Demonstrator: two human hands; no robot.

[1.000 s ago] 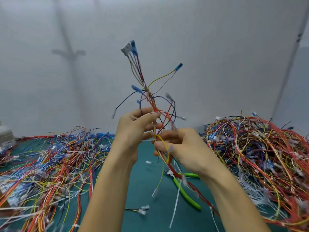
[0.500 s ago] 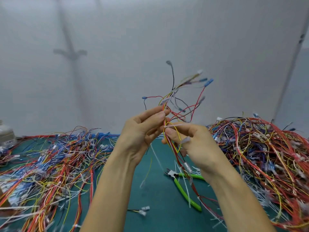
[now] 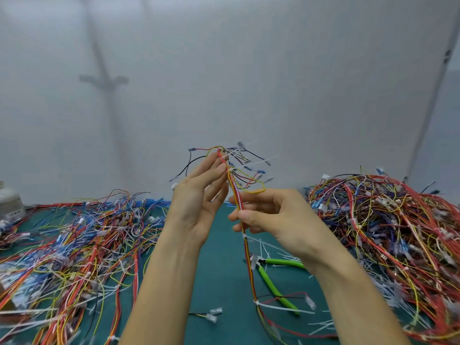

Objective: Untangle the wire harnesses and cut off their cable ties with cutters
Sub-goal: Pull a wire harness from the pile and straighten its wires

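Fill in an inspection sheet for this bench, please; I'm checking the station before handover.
Surface: teal mat, visible between the two wire piles.
Job's things: wire harness held upright, with an uncut cable tie on its lower part; green-handled cutters lie on the mat, unheld.
Clutter: white tie offcuts and a loose connector lead on the mat.
Grippers: left hand pinches the harness near its top; right hand pinches it lower down.
Cables: tangled left pile and right pile.
Surroundings: plain white wall; white device at the left edge.
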